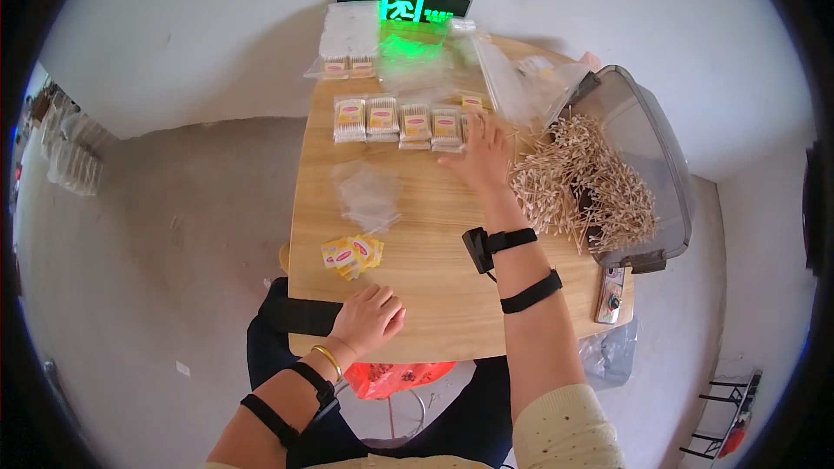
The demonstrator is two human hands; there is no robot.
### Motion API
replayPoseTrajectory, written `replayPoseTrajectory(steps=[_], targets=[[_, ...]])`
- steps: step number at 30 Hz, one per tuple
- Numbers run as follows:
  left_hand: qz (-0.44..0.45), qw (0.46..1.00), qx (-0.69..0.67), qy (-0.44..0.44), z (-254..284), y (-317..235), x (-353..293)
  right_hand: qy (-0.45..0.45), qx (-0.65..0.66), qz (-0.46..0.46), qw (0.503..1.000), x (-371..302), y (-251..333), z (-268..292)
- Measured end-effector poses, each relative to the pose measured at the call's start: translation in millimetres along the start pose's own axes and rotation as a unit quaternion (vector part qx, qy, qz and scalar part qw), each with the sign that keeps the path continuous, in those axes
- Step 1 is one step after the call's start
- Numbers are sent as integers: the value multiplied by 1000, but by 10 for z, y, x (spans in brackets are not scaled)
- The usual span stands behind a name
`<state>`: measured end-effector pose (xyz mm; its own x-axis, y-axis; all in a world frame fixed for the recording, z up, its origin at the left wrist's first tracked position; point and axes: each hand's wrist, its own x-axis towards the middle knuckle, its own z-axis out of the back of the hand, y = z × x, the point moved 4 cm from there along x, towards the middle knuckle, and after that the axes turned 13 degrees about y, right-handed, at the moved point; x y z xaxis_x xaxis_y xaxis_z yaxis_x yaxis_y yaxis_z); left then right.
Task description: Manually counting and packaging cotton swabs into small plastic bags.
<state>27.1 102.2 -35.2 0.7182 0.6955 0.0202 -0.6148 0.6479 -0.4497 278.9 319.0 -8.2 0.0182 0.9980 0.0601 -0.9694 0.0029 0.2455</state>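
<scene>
My right hand point(482, 153) reaches over the right end of a row of clear cotton swab packs point(415, 124) with yellow-and-white labels. Its fingers are spread, partly covering the last pack, and the thumb lies by the neighbouring pack's lower edge. Close to the table's near edge, my left hand point(369, 320) rests with fingers loosely curled and nothing visible in them. Just beyond it is a small heap of yellow label cards point(353, 255). Clear plastic bags point(367, 195) lie between the cards and the row. A black flat strip point(304, 316) is beside my left wrist.
Loose cotton swabs point(599, 182) spill from a tipped grey translucent bin point(665, 182) at the right. Along the back are plastic sleeves point(512, 78), more packs point(349, 66) and a lit green exit sign point(402, 5). A phone point(610, 295) lies at the right edge.
</scene>
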Motion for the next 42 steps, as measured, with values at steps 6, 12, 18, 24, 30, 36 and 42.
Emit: replayPoseTrajectory(steps=[6,12,18,24,30,36,42], targets=[[-14,1000,-22,-10,-1,-13,36,-17,-6,6,1000,180,178,-134],[-16,1000,-17,-17,43,-8,6,50,48,131,989,-4,588,-388],[-22,999,-28,-41,23,2,-18,115,90,269,952,-697,1182,-370],[-30,997,-28,-61,-11,-29,-7,56,97,242,964,-776,1044,-373],[-8,999,-9,-45,-13,17,-73,31,152,195,968,-943,1091,-180],[-21,1000,-15,-3,55,-66,-6,68,84,181,978,-1082,1017,-416],[69,965,-254,-17,239,-99,-360,68,66,176,980,-1123,1206,-351]])
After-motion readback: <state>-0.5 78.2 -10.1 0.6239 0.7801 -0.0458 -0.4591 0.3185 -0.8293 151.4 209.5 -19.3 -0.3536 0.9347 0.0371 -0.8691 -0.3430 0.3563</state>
